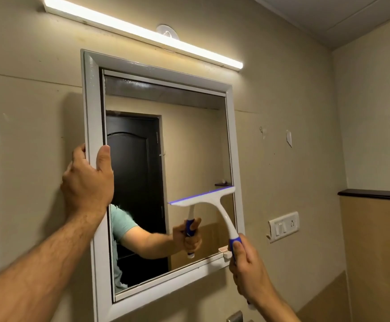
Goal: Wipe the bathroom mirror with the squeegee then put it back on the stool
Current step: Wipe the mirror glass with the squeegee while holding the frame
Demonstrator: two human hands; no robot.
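Against the lower right part of the mirror (189, 140), the squeegee (209, 201) lies with its blade on the glass, near the right frame edge. Right hand (249, 273) grips its blue handle, fingers curled round. Left hand (88, 180) clasps the mirror's left frame edge, thumb in front.

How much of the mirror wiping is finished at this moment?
In hand: the right hand holds the squeegee, blade on the lower right of the mirror; the left hand grips the white frame. How much glass is wiped cannot be told. Left: returning it to the stool.
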